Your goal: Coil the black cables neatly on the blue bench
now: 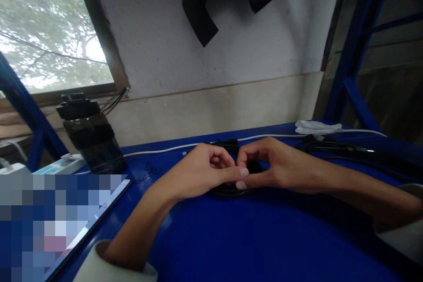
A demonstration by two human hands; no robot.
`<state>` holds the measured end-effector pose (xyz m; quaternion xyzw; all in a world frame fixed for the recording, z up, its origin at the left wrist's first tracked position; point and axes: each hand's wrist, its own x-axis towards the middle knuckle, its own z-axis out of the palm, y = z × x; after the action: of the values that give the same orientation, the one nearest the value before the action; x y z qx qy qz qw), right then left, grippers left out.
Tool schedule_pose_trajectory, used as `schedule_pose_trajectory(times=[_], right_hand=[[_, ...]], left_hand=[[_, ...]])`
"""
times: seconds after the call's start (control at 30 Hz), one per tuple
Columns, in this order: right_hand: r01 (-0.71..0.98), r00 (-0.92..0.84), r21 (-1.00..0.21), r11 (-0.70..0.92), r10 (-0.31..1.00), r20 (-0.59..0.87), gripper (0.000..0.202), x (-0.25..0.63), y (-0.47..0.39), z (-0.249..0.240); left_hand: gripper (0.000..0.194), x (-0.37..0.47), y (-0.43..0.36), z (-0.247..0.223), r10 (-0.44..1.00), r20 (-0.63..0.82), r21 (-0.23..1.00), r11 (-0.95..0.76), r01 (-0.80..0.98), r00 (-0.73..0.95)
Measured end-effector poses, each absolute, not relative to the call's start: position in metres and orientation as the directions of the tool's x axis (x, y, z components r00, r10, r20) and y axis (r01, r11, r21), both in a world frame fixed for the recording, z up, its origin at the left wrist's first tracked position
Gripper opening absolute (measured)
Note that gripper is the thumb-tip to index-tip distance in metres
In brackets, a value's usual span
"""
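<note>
Curling narrow with thumbs close together in the head view, the left hand (206, 171) and right hand (274, 165) sit over the coiled black cable (228, 192); whether either grips it, I cannot tell. Well left of the left hand stands 1 dark bottle (95, 141).

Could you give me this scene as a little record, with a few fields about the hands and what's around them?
Left hand: the left hand, fingers curled, thumb tip close to the other thumb
Right hand: the right hand, thumb and fingers bent
Beneath hands: black cable; grip partly hidden
Surface: blue table
Left side: dark bottle, pixelated screen
Far edge: white cable, crumpled white item
</note>
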<state>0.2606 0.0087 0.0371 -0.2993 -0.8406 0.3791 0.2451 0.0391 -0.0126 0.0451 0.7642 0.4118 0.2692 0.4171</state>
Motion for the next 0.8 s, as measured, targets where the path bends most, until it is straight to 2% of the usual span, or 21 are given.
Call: schedule_pose_trajectory(times=[0.8], right_hand=[[0.267,-0.693,-0.842,0.47,0.7,0.171,0.022,0.2582,0.0073,0.037]], left_hand=[[0.023,0.0402,-0.0126,0.0432,0.847,0.117,0.842,-0.361,0.4,0.519]])
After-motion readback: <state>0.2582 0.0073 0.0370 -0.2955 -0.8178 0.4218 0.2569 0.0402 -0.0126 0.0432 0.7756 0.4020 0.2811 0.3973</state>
